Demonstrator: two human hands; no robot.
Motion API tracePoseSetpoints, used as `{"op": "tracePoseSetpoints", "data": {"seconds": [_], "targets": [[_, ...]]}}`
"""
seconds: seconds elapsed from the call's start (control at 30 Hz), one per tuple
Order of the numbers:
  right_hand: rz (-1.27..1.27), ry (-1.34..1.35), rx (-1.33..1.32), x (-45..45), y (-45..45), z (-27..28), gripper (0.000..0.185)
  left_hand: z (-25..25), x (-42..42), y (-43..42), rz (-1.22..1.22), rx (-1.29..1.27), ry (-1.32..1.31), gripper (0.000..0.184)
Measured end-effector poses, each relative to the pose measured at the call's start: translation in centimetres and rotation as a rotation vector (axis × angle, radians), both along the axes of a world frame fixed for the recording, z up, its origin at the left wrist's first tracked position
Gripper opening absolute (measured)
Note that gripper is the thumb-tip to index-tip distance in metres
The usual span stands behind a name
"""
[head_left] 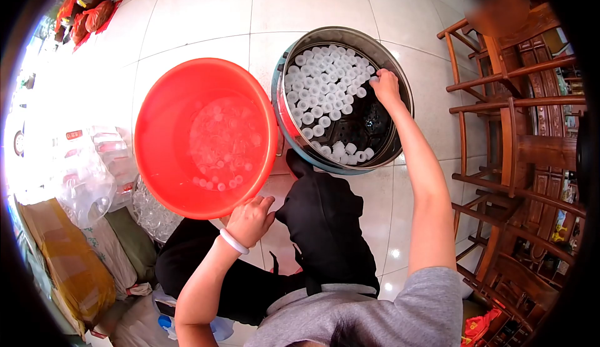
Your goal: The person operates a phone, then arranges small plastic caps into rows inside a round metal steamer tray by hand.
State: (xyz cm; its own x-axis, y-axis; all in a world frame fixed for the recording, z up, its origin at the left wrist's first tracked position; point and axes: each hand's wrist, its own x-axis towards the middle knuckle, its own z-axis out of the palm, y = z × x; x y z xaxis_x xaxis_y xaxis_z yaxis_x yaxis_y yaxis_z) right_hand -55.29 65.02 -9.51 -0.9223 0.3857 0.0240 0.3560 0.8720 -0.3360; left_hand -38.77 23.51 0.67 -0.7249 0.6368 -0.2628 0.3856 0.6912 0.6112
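White cups (322, 84) stood close together across the far and left portions of a round metal tray (340, 34); a smaller, partly tilted group lay by its near wall. The right hand (385, 88) extended over the tray's right rim, fingers bent together at the right edge of the main group. Whether they gripped a cup could not be determined.

The left hand (250, 219) was at the near rim of a red basin (164, 128), fingers curled, presumably to steady it; a grip on the rim could not be confirmed. Translucent pieces (228, 138) lay inside. Basin and tray were side by side on the tiled floor (200, 9), apparently to keep both within reach.

A black-clad leg (328, 222) limited access from the near side. A plastic bag (81, 184) and a cardboard box (69, 259) occupied the left; wooden chairs (509, 138) bounded the right.
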Motion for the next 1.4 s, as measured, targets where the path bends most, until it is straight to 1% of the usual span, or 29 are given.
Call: {"op": "tracePoseSetpoints", "data": {"seconds": [0.07, 0.1, 0.17, 0.3, 0.37, 0.4, 0.43, 0.5, 0.53, 0.63, 0.7, 0.77, 0.83, 0.9, 0.93, 0.97, 1.03, 1.1, 1.17, 1.2, 1.23, 1.3, 1.33, 1.4], "targets": [[0.041, 0.107, 0.020, -0.2, 0.1, -0.5, 0.032, 0.0, 0.0, 0.0, -0.006, -0.003, 0.005, 0.024], [0.041, 0.107, 0.019, -0.1, 0.3, -0.6, 0.032, -0.1, 0.0, 0.0, -0.007, -0.003, 0.010, 0.024], [0.023, 0.170, -0.222, 0.1, 0.3, 0.1, 0.029, -0.1, -0.1, 0.0, -0.006, -0.004, 0.012, 0.024], [0.054, 0.176, -0.164, 1.4, 0.8, 0.5, 0.027, -0.1, -0.1, 0.1, -0.008, -0.009, 0.000, 0.025], [0.029, -0.008, -0.557, 2.1, 0.6, 1.0, 0.027, -0.1, -0.1, 0.1, -0.010, -0.009, -0.004, 0.025], [0.043, 0.008, -0.695, 2.5, 0.2, 0.9, 0.029, -0.1, -0.1, 0.2, -0.013, -0.018, -0.015, 0.025], [0.042, -0.054, -0.680, 2.8, -0.7, 1.9, 0.032, -0.1, -0.1, 0.3, -0.016, -0.026, -0.025, 0.025], [0.136, -0.022, -0.470, 3.1, -0.9, 0.6, 0.035, 0.1, -0.2, 0.4, -0.010, -0.025, -0.051, 0.026], [0.129, -0.044, -0.426, 3.2, -1.5, 1.0, 0.035, 0.2, -0.2, 0.4, 0.000, -0.028, -0.077, 0.027], [0.076, -0.039, -0.449, 2.9, -1.1, -0.2, 0.032, -0.3, 0.1, 0.2, -0.005, -0.016, -0.015, 0.025], [0.062, -0.033, -0.411, 2.6, -0.5, -0.6, 0.030, -0.3, 0.1, 0.1, -0.001, -0.010, -0.015, 0.025], [-0.019, 0.000, -0.363, 2.5, -0.5, 0.0, 0.029, -0.4, 0.1, 0.2, 0.002, 0.003, -0.018, 0.025], [-0.048, -0.004, -0.407, 2.5, -0.5, 0.5, 0.029, -0.3, 0.0, 0.2, -0.015, -0.009, -0.011, 0.024], [-0.113, 0.083, -0.676, 2.4, -0.8, 0.5, 0.030, -0.3, 0.0, 0.1, -0.014, -0.002, -0.005, 0.024], [-0.116, 0.095, -0.699, 2.4, -1.0, 0.5, 0.032, -0.3, 0.0, 0.0, -0.010, 0.005, 0.000, 0.024], [-0.113, 0.092, -0.701, 2.5, -1.1, 0.7, 0.032, -0.2, 0.0, 0.0, -0.006, 0.003, -0.002, 0.024], [-0.097, 0.052, -0.582, 2.9, -1.0, 1.4, 0.031, -0.1, -0.1, 0.0, -0.004, 0.006, -0.008, 0.024], [-0.095, 0.005, -0.557, 3.5, -1.2, 2.1, 0.029, 0.0, -0.1, 0.1, -0.004, 0.000, -0.017, 0.024], [0.074, -0.101, -0.590, 4.3, -1.8, 3.1, 0.028, 0.1, -0.1, 0.1, -0.008, -0.006, -0.025, 0.025], [0.111, -0.138, -0.621, 4.8, -2.4, 3.4, 0.028, 0.2, -0.1, 0.2, -0.013, -0.006, -0.022, 0.025], [0.217, -0.113, -0.545, 5.4, -3.1, 3.6, 0.027, 0.2, -0.1, 0.3, -0.019, -0.007, -0.019, 0.025], [0.269, -0.139, -0.552, 6.2, -5.4, 5.3, 0.028, -0.2, 0.1, 0.2, -0.023, 0.004, -0.013, 0.025], [0.286, -0.143, -0.548, 6.4, -5.8, 5.0, 0.028, -0.3, 0.1, 0.2, -0.022, 0.015, -0.007, 0.026], [0.303, -0.154, -0.439, 6.5, -6.4, 4.9, 0.028, -0.3, 0.2, 0.2, -0.018, 0.014, -0.004, 0.026]]}}
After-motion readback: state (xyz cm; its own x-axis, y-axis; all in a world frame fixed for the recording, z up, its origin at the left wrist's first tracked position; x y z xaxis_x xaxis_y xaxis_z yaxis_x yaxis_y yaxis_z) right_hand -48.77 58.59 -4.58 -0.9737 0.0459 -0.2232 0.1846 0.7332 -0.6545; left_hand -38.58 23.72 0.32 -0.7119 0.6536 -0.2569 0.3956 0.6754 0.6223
